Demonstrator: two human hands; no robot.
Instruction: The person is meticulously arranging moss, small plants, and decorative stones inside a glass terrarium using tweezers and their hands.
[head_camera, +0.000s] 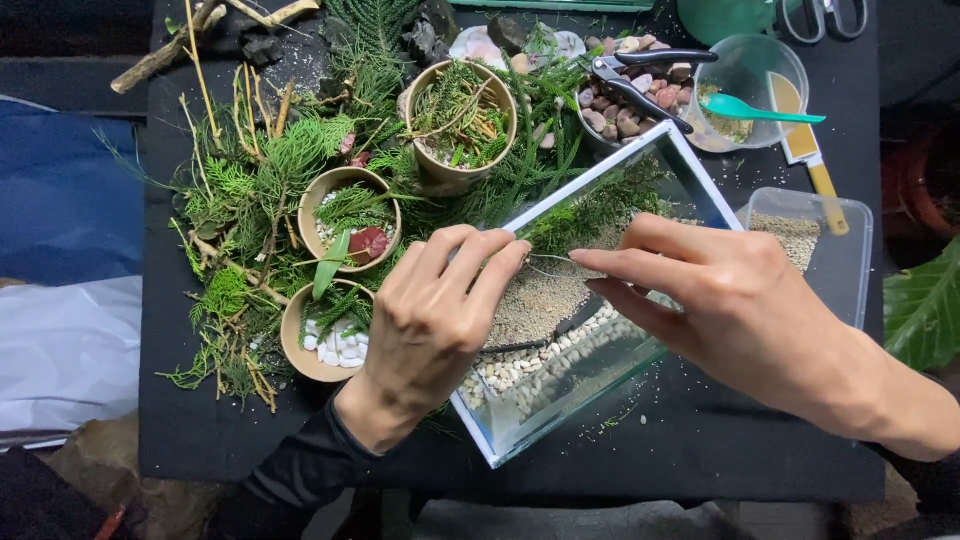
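The person's left hand (435, 315) and right hand (740, 300) reach over a tilted glass tank (560, 400) in the middle of the black table (760, 450), fingers loose and nearly meeting above the sand (540, 300), near some green moss (590, 215), gripping nothing I can see.

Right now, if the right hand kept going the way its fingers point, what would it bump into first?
The right hand points left, so it would likely meet the left hand's fingertips first, just above the sand in the glass tank. Depth is hard to judge, though.
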